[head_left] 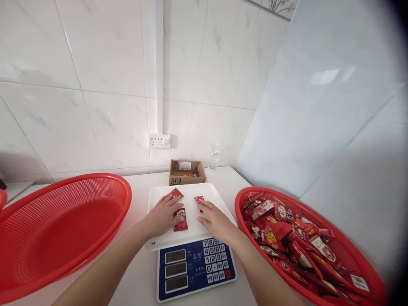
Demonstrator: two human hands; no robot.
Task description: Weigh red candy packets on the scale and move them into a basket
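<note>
A white tray [188,238] tops a blue-and-white digital scale [197,265] in front of me. My left hand [162,219] lies over the tray, fingers outstretched, touching a red packet [174,194] at its far side. Its thumb rests on a second red packet [180,226] with white lettering. On the right of the tray, my right hand [214,219] has its fingertips on a small red-and-white packet [198,199], the thumb held apart. Neither hand is wrapped around anything. The digits on the scale's displays are too dim to read.
A red perforated basket [126,199] stands at left. Another red basket [239,199] at right holds many red snack packets [287,238]. Behind the scale are a cardboard box [188,180] with packets inside and a clear plastic bottle [213,158], near the tiled wall.
</note>
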